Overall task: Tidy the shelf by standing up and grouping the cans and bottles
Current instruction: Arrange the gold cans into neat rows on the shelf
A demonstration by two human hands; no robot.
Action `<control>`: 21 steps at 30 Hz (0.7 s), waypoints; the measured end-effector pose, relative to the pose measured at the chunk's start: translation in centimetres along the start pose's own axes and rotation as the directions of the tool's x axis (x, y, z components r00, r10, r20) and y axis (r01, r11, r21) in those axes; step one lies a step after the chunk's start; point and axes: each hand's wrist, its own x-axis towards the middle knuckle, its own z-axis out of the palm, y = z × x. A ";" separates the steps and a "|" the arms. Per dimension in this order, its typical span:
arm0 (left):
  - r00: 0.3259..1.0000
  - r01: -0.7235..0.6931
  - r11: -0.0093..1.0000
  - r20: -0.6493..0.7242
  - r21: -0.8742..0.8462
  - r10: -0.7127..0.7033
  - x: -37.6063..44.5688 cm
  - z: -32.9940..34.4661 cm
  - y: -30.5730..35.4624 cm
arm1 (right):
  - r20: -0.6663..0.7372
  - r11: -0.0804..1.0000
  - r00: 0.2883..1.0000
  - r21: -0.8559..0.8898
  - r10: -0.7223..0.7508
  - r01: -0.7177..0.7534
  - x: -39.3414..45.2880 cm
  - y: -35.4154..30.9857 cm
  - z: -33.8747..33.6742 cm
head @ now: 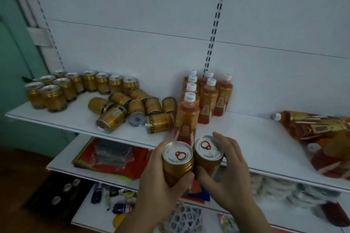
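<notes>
My left hand grips a gold can upright, in front of the white shelf. My right hand holds a second gold can right beside it, fingers curled round its side. Both can tops show red pull tabs. On the shelf's left, several gold cans stand upright. Several more lie toppled in a heap at the middle. Several orange bottles with white caps stand grouped just behind my hands. Bottles lie on their sides at the far right.
A white slotted back panel rises behind the shelf. Lower shelves hold coloured packets, stacked white lids and small items. A teal wall borders the left side.
</notes>
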 end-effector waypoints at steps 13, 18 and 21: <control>0.960 0.005 0.964 -0.273 0.267 0.071 4.1 -20.3 -2.1 | 0.145 0.990 0.984 0.109 -0.101 0.086 7.7 -11.7 18.8; 0.957 0.048 0.943 -0.286 0.329 0.052 9.5 -26.2 -4.0 | 0.178 0.983 0.976 0.156 -0.125 0.097 13.7 -12.7 25.1; 0.961 0.072 0.910 -0.272 0.409 0.046 13.7 -29.3 -4.5 | 0.193 0.984 0.977 0.171 -0.087 0.054 18.0 -13.5 28.5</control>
